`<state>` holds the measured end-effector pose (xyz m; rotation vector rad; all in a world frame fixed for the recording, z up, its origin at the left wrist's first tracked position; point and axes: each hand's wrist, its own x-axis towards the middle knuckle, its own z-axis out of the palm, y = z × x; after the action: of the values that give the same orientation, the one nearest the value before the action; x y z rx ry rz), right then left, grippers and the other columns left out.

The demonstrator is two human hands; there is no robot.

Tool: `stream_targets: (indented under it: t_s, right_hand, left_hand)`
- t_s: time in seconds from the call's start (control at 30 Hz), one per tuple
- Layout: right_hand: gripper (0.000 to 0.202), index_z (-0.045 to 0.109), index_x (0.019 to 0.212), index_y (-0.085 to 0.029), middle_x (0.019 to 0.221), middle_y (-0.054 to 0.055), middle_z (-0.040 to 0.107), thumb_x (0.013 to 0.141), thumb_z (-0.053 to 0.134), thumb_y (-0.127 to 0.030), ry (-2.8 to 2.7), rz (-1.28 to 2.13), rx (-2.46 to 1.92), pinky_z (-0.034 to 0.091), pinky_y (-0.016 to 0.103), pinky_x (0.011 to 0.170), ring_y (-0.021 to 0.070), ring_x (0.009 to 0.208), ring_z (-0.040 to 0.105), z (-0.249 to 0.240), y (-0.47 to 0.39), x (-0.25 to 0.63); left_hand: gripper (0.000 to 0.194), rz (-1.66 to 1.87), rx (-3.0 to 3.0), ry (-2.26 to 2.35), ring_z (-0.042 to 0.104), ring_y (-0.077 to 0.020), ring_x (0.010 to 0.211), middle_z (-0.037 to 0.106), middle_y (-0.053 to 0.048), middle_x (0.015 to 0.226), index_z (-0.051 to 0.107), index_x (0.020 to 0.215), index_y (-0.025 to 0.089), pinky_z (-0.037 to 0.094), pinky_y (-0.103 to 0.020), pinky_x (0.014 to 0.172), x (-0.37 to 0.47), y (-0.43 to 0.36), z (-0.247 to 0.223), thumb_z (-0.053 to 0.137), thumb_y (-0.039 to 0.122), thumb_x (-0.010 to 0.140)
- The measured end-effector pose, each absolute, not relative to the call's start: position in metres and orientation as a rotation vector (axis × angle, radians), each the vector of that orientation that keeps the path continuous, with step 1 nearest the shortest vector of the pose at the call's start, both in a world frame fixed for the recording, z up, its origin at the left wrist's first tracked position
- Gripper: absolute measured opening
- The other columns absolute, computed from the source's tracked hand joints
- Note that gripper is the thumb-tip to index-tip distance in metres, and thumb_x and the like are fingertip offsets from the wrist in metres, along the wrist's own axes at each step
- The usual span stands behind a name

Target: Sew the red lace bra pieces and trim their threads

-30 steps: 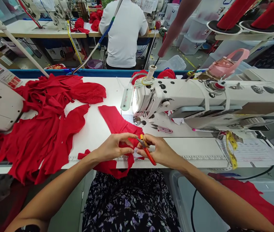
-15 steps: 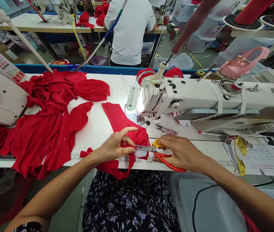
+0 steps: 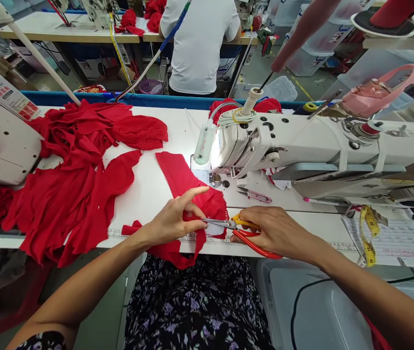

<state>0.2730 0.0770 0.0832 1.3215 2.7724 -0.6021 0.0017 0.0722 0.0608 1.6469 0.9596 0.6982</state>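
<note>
My left hand [image 3: 179, 214] pinches an edge of a red fabric piece [image 3: 177, 172] between thumb and finger, with the index finger stretched out above. The fabric lies on the white table left of the sewing machine's needle, and part of it droops over the front edge. My right hand [image 3: 270, 231] is closed around a pair of scissors [image 3: 245, 236] with orange and yellow handles. Their blades point left and look nearly closed, the tips touching the fabric at my left fingertips. Whether the blades are cutting there I cannot tell.
A white sewing machine [image 3: 283, 141] stands behind my right hand. Thread snips [image 3: 254, 195] lie under its arm. Red fabric pieces [image 3: 71, 194] are heaped at left. A tape measure [image 3: 369, 233] rests on papers at right. A person in a white shirt [image 3: 199, 43] sits beyond.
The scissor blades look more closed than before, with the handles drawn slightly together. My left hand keeps its pinch on the fabric. The whole view has shifted a little.
</note>
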Motion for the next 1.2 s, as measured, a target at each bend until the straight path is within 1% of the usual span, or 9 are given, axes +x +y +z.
stream_targets:
  t_s: [0.1, 0.27, 0.4, 0.53, 0.73, 0.83, 0.93, 1.07, 1.2]
  right_hand:
    - [0.043, 0.040, 0.065, -0.023, 0.060, -0.001, 0.053, 0.092, 0.051, -0.055, 2.767, -0.630, 1.328, 0.026, 0.029, 0.055, 0.0143, 0.054, 0.045, 0.082, 0.076, 0.273]
    - [0.046, 0.041, 0.074, -0.023, 0.068, -0.001, 0.055, 0.084, 0.059, -0.065, 2.729, -0.648, 1.342, 0.028, 0.028, 0.055, 0.0149, 0.058, 0.047, 0.085, 0.075, 0.274]
    - [0.044, 0.043, 0.075, -0.023, 0.068, -0.001, 0.055, 0.087, 0.057, -0.063, 2.775, -0.608, 1.329, 0.027, 0.029, 0.056, 0.0154, 0.059, 0.048, 0.086, 0.075, 0.273]
    - [0.043, 0.045, 0.073, -0.023, 0.066, 0.000, 0.055, 0.089, 0.055, -0.062, 2.834, -0.536, 1.316, 0.023, 0.029, 0.054, 0.0144, 0.056, 0.044, 0.085, 0.075, 0.267]
    - [0.045, 0.042, 0.069, -0.023, 0.063, 0.000, 0.054, 0.093, 0.048, -0.060, 2.921, -0.479, 1.282, 0.022, 0.029, 0.053, 0.0130, 0.052, 0.040, 0.081, 0.074, 0.261]
    - [0.046, 0.037, 0.067, -0.023, 0.060, -0.001, 0.051, 0.095, 0.046, -0.059, 2.926, -0.552, 1.312, 0.023, 0.029, 0.053, 0.0126, 0.050, 0.039, 0.076, 0.073, 0.263]
    - [0.047, 0.034, 0.067, -0.024, 0.059, -0.002, 0.049, 0.093, 0.049, -0.059, 2.858, -0.599, 1.456, 0.025, 0.028, 0.052, 0.0126, 0.051, 0.040, 0.073, 0.073, 0.272]
    - [0.042, 0.041, 0.074, -0.024, 0.066, -0.002, 0.054, 0.085, 0.061, -0.059, 2.766, -0.633, 1.612, 0.030, 0.028, 0.054, 0.0142, 0.055, 0.045, 0.076, 0.068, 0.277]
    - [0.036, 0.046, 0.082, -0.024, 0.080, 0.001, 0.060, 0.082, 0.069, -0.050, 2.855, -0.988, 1.699, 0.039, 0.027, 0.062, 0.0158, 0.069, 0.054, 0.080, 0.061, 0.259]
  left_hand:
    - [0.075, 0.708, 1.630, 0.951, 0.066, -0.0151, 0.071, 0.076, -0.003, 0.083, 0.034, 0.149, 0.017, 0.050, -0.030, 0.069, 0.002, 0.073, 0.062, 0.069, 0.025, 0.083]
    - [0.079, 0.690, 1.593, 0.954, 0.067, -0.0153, 0.073, 0.075, -0.002, 0.083, 0.031, 0.151, 0.018, 0.052, -0.032, 0.075, 0.002, 0.073, 0.063, 0.071, 0.025, 0.083]
    - [0.083, 0.694, 1.582, 0.942, 0.067, -0.0156, 0.073, 0.074, -0.002, 0.081, 0.028, 0.153, 0.018, 0.053, -0.032, 0.073, 0.003, 0.072, 0.061, 0.071, 0.025, 0.082]
    - [0.086, 0.701, 1.615, 0.946, 0.066, -0.0158, 0.072, 0.074, -0.002, 0.080, 0.026, 0.153, 0.017, 0.053, -0.033, 0.074, 0.003, 0.072, 0.060, 0.073, 0.024, 0.081]
    - [0.090, 0.724, 1.592, 0.918, 0.067, -0.0144, 0.073, 0.074, 0.000, 0.081, 0.020, 0.155, 0.020, 0.053, -0.029, 0.072, 0.004, 0.072, 0.057, 0.072, 0.019, 0.082]
    - [0.090, 0.729, 1.592, 0.911, 0.067, -0.0147, 0.074, 0.074, 0.000, 0.081, 0.019, 0.156, 0.020, 0.054, -0.030, 0.075, 0.003, 0.072, 0.057, 0.072, 0.019, 0.083]
    - [0.091, 0.728, 1.593, 0.919, 0.068, -0.0157, 0.076, 0.074, -0.001, 0.082, 0.018, 0.156, 0.020, 0.054, -0.032, 0.077, 0.002, 0.072, 0.055, 0.072, 0.021, 0.083]
    - [0.091, 0.735, 1.600, 0.927, 0.067, -0.0153, 0.074, 0.074, -0.001, 0.083, 0.020, 0.156, 0.021, 0.053, -0.031, 0.074, 0.001, 0.072, 0.052, 0.073, 0.023, 0.083]
    - [0.094, 0.739, 1.587, 0.888, 0.067, -0.0159, 0.073, 0.074, -0.002, 0.083, 0.020, 0.155, 0.019, 0.052, -0.030, 0.070, 0.009, 0.073, 0.053, 0.076, 0.026, 0.080]
